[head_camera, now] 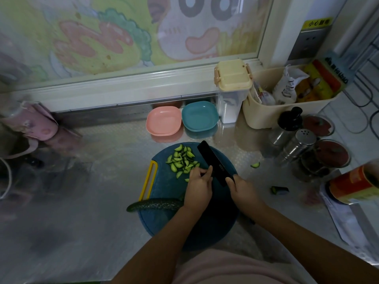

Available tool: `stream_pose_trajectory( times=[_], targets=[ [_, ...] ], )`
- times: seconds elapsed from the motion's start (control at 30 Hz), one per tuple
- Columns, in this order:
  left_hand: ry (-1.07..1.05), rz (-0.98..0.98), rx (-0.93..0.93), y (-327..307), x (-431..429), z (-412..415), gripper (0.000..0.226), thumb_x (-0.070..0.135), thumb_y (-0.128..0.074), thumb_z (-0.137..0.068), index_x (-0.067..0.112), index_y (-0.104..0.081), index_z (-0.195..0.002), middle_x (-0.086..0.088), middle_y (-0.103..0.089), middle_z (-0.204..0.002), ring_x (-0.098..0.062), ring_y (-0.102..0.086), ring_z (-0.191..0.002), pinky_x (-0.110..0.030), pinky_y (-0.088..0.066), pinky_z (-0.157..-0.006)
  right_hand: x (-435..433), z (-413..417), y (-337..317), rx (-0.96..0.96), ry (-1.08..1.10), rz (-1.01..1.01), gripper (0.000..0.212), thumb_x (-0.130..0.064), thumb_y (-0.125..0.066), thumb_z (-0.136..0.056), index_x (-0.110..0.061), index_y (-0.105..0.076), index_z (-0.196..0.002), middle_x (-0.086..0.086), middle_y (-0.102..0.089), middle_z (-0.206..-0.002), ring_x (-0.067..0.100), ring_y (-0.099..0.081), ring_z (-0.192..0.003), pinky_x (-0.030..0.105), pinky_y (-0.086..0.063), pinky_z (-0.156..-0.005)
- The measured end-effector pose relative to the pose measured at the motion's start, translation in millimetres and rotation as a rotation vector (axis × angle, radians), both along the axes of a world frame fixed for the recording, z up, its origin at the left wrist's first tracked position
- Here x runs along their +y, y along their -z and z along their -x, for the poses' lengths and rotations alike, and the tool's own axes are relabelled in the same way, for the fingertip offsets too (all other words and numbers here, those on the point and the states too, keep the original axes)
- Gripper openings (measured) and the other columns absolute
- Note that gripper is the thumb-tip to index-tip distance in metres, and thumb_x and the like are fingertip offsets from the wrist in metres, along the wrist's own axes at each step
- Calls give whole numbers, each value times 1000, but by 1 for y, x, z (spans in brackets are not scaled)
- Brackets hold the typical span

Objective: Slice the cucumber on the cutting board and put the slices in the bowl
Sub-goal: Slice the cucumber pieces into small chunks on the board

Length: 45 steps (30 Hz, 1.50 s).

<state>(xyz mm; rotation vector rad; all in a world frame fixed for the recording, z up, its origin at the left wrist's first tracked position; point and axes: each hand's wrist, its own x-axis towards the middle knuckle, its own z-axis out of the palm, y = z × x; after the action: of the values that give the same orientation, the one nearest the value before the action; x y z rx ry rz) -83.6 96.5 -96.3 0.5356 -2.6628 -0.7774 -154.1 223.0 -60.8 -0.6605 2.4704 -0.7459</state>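
Blue cutting board [164, 187] lies nearest you, with the uncut cucumber [155, 204] across its left edge. Your right hand [244, 189] grips the knife [213, 160]. Your left hand [200, 185] curls beside the blade (whether it holds anything is hidden). The slices [183, 160] heap beyond, then the pink bowl [164, 120] and the teal bowl [200, 117].

Open steel counter [92, 181] left of cutting board [164, 222], pink bowl [164, 120] and teal bowl [200, 118] just behind it, shakers [297, 148] and jars [332, 154] crowding the right.
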Motion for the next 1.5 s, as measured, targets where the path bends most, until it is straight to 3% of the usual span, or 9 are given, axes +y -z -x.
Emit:
stream_pose_trajectory(
  times=[0.3,0.4,0.87,1.07,1.2,1.37,1.5],
  targets=[
    [-1,-29,-14,0,0,1,37,4,-55,-84,2,-60,-121,-11,-54,-89,-25,-50,-86,-23,-36,-80,8,2,-3,-45,27,30,35,-32,-32,-100,-6,-50,-86,11,-56,-74,29,-56,-71,33,-34,-54],
    [2,-21,-23,1,0,1,37,4,-56,-85,0,-59,-122,-12,-54,-89,-27,-52,-86,-24,-37,-81,13,3,-7,-41,2,30,39,-33,-31,-100,-2,-54,-94,16,-62,-83,30,-59,-76,35,-41,-61],
    [-23,-32,-30,2,-1,0,35,1,-60,-82,-3,-62,-116,-15,-59,-90,-31,-56,-87,-27,-42,-81,17,1,-17,-35,-36,-5,41,-34,-30,-101,-2,-55,-98,17,-63,-88,29,-60,-80,37,-44,-67],
    [-1,-36,57,5,-2,0,37,-8,-66,-77,-4,-63,-114,-14,-59,-86,-13,-41,-87,-18,-35,-81,14,0,-17,-31,-58,-46,40,-33,-29,-101,-2,-54,-103,18,-64,-92,32,-60,-85,37,-44,-69],
    [2,-44,45,7,-4,1,38,-9,-67,-77,-3,-63,-114,-13,-59,-87,-12,-40,-86,-17,-34,-80,10,1,-16,-42,-67,-57,38,-33,-29,-101,-3,-52,-99,15,-60,-85,31,-58,-79,35,-41,-64],
    [-1,-34,20,5,-3,0,35,-2,-61,-79,-3,-63,-114,-14,-59,-87,-17,-46,-87,-20,-36,-79,1,-2,-7,-18,-49,-57,29,-31,-31,-101,-10,-41,-83,-1,-42,-61,26,-51,-67,34,-34,-58],
    [5,-33,-13,1,-2,0,35,-4,-64,-79,-4,-64,-113,-15,-60,-88,-30,-57,-84,-22,-36,-82,1,-11,-2,-21,32,-23,29,-30,-32,-101,-9,-42,-83,15,-59,-77,32,-58,-74,32,-36,-59]
  ],
)
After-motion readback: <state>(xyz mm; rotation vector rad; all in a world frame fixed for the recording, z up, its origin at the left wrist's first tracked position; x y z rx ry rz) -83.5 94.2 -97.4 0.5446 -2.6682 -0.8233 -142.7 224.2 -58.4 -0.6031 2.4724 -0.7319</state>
